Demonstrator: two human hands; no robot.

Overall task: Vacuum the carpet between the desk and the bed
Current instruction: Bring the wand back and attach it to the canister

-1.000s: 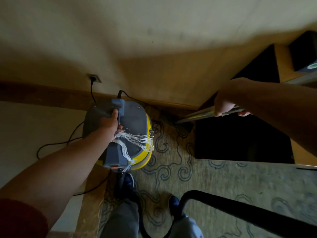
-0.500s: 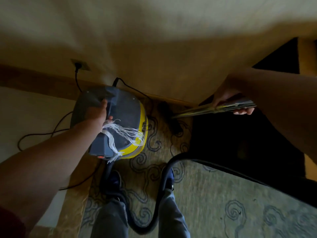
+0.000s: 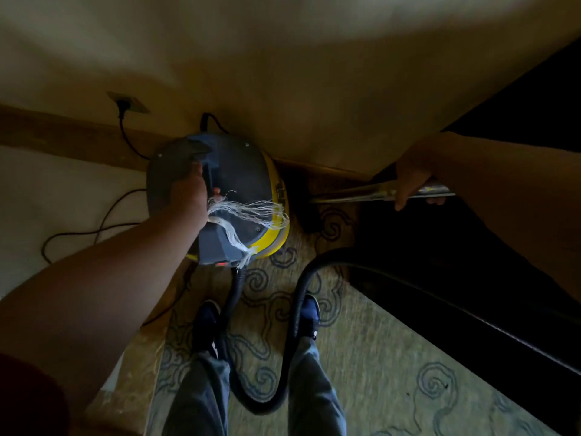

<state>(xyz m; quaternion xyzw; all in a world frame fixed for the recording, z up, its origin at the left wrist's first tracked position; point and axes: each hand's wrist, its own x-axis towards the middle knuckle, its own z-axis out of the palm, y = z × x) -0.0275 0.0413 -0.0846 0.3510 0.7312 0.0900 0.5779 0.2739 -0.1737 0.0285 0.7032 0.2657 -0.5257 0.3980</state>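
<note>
One vacuum (image 3: 239,196), one hose (image 3: 292,309), one wand (image 3: 355,196), my two shoes on the carpet (image 3: 393,357). The wand's head is lost in shadow. My left hand (image 3: 188,193) curls round the vacuum's handle by the wall; my right hand (image 3: 412,174) grips the wand, arm outstretched.

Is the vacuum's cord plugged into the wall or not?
Plugged in. A black plug sits in the wall socket, and its cord trails across the floor. Where it joins the vacuum cleaner is hidden.

Hose (image 3: 292,309) (black) now between feet.
</note>
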